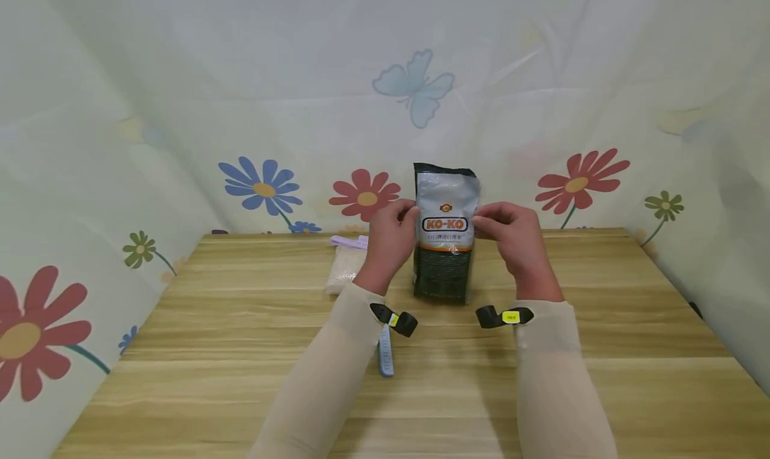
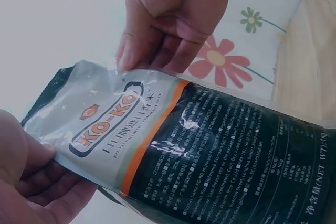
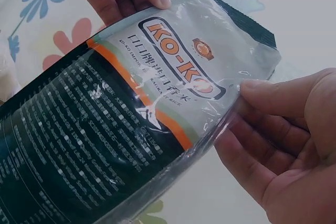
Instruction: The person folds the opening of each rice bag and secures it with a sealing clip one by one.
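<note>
A KO-KO rice bag (image 1: pixel 446 272), silver above and dark green below with an orange band, stands upright on the table. My left hand (image 1: pixel 392 242) pinches its left edge in the upper half. On the opposite edge, my right hand (image 1: pixel 519 238) pinches the bag between thumb and fingers. The right wrist view shows the right thumb (image 3: pixel 262 95) on the front face, with the other fingers behind the edge. In the left wrist view, the bag's front print (image 2: pixel 210 150) is plainly visible, and its top seam looks sealed.
Behind my left hand lies a small clear bag of pale grains (image 1: pixel 344 272) with a lilac clip (image 1: pixel 349 242) along its top. A light blue strip-shaped clip (image 1: pixel 386 355) lies by my left wrist on the wooden table (image 1: pixel 240 352). A flower-print cloth (image 1: pixel 301 78) hangs behind.
</note>
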The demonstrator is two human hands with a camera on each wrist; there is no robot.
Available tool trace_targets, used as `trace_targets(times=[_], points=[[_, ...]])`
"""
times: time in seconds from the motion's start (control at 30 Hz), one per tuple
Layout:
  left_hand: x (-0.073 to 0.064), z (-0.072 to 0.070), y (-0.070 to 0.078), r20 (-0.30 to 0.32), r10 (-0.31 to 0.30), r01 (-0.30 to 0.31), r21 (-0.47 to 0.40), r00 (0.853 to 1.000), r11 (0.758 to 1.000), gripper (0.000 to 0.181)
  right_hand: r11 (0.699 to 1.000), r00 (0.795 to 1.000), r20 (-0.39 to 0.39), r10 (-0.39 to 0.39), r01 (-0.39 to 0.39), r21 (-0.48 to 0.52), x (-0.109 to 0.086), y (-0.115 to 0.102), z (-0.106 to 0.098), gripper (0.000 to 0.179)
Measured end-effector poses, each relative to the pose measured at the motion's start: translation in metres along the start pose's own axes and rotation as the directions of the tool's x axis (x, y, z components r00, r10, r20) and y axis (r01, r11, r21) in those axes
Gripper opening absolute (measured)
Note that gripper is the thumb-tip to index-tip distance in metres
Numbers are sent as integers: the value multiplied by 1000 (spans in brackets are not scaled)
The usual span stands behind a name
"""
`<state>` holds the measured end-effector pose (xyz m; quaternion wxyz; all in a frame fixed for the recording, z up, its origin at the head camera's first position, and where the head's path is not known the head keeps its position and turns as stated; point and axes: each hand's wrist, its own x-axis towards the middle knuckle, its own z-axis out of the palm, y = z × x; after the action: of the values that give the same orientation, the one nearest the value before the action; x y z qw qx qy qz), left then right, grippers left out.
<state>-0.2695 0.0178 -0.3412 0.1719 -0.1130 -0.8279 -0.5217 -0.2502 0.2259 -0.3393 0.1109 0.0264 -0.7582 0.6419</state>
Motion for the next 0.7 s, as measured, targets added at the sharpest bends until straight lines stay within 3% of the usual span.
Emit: trace_targets(times=[0.47, 0.7], points=[[-14, -24, -1, 11, -50, 52, -145, 999, 988, 22, 1000, 994, 109, -22, 22, 2, -2, -3, 10, 26], [-16, -27, -1, 34, -69, 73, -137, 997, 988, 21, 1000, 988, 154, -24, 22, 19, -2, 2, 4, 25]])
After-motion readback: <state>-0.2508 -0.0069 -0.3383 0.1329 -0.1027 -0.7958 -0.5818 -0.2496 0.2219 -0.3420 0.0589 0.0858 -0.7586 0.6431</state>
